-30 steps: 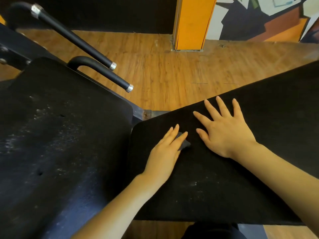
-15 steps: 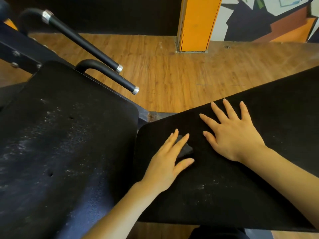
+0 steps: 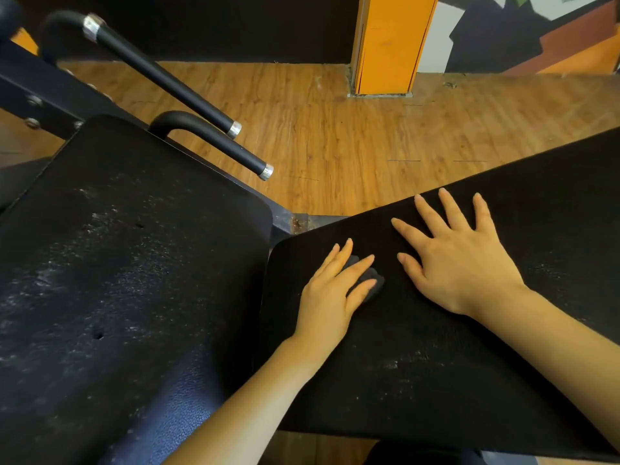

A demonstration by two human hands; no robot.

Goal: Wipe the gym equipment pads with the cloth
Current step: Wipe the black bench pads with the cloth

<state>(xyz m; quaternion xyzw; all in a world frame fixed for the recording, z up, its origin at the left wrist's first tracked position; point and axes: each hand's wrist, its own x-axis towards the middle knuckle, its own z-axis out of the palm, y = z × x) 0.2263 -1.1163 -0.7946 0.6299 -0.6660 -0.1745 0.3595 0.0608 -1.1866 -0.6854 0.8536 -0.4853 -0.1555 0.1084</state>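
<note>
Two pads fill my view, and I take them by size. The left pad (image 3: 110,280), the bigger one, is speckled all over with pale dust and nothing touches it; I judge it is not yet wiped. The right pad (image 3: 436,380) slopes off to the right and carries both hands, with a pale smear near its front edge that I would want to reach.

My right hand (image 3: 459,260) lies flat on that pad, fingers spread and straight, holding nothing; I read it as a brace. My left hand (image 3: 330,290) presses down with straight fingers on the cloth (image 3: 370,280), a small dark wad that shows only between and just past the fingers, near the pad's left corner.

To do this stroke well I would keep the palm flat so the cloth stays trapped, draw it in long overlapping passes toward the front smear, and shift the bracing hand aside before wiping under it. The cloth is nearly the pad's colour, so I would watch for it slipping out.
</note>
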